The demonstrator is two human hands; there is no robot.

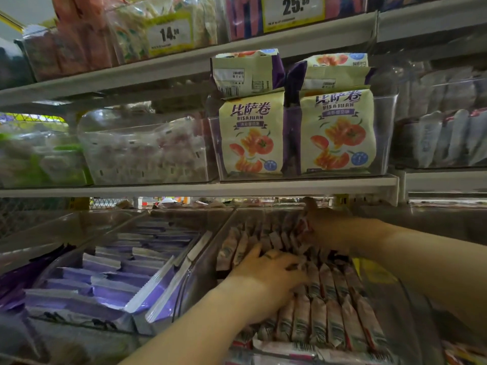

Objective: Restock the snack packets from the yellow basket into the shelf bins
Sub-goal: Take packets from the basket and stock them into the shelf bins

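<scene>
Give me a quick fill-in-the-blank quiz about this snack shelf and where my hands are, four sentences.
1. The left hand and right hand are both in the bin of red-and-white packets; the ____ one reaches farther back.
2. The neighbouring bin to the left holds ____ packets.
3. On the shelf above, ____ Bisajuan bags stand upright at their bin's front.
4. The left yellow price tag on the top shelf reads ____.

Missing words: right; purple; two; 14.

The clear plastic bin [200, 275] gleams glossy and smooth. Inside it, the packets [329, 299] are shiny, crinkled film. Above it, the shelf edge [184, 192] looks like matt painted metal.
</scene>
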